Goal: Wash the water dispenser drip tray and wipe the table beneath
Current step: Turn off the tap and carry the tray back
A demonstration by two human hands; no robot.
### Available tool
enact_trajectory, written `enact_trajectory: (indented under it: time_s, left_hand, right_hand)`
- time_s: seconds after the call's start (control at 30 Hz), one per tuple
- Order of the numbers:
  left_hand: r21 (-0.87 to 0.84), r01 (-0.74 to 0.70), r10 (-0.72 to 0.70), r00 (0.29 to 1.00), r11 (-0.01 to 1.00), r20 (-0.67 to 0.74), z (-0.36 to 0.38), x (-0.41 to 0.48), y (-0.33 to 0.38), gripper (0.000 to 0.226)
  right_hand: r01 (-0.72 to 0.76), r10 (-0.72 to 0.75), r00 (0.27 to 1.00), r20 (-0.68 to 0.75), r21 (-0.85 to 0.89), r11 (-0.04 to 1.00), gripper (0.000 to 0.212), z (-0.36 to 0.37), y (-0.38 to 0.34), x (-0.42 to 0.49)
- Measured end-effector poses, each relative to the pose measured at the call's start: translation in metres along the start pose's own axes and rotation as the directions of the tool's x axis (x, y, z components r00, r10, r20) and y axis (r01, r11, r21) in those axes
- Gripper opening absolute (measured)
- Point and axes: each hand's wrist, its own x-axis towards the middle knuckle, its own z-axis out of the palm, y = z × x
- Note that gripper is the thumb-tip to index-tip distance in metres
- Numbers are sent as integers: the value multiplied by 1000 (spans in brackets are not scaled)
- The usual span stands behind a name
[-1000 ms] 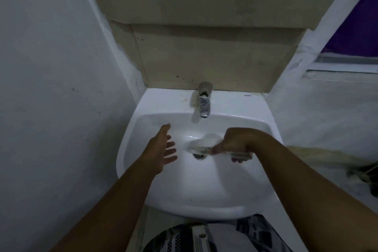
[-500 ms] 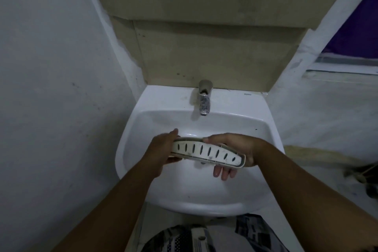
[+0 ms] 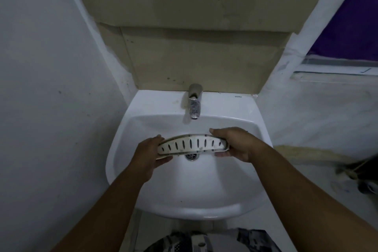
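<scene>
**Drip tray levelled over basin, washing not begun**

Levelled since half a second ago: drip tray (image 3: 192, 145), then slanted down to the right, now near horizontal above the drain (image 3: 191, 156) of the sink (image 3: 184, 196). Left hand (image 3: 150, 155) clasped on its left end, right hand (image 3: 233, 143) on its right end, fingers curled beneath. Slotted grille facing up, grime visible along rim. Faucet (image 3: 194, 101) dry, no water running. Judged early stage: tray brought to sink only; rinsing, scrubbing and desk wiping all outstanding.
</scene>
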Motion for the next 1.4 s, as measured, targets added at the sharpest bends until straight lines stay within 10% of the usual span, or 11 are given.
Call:
enact_trajectory:
  time_s: [0.3, 0.43, 0.63, 0.9, 1.07, 1.4]
  left_hand:
    - [-395, 160, -123, 985, 905, 118, 41, -20, -19, 38]
    - [-350, 323, -220, 927, 879, 304, 91, -50, -21, 50]
    - [-393, 160, -17, 939, 905, 344, 182, -105, -25, 34]
    - [-415, 153, 67, 881, 897, 469, 312, -169, -50, 26]
    - [-358, 201, 63, 794, 912, 605, 393, -214, -75, 13]
    - [14, 103, -68, 543, 995, 837, 547, -260, -107, 33]
  right_hand:
    - [421, -437, 897, -73, -161, 892, 22, -21, -18, -43]
    - [494, -644, 751, -148, -522, 695, 23, -37, -5, -74]
    - [577, -791, 583, -185, -591, 564, 28, -99, 43, -115]
    - [572, -475, 610, -635, -62, 818, 57, -207, 94, -191]
    - [579, -182, 619, -764, 287, 763, 61, -262, 121, -229]
    - [758, 4, 432, -902, 365, 541, 32, -384, 155, -290]
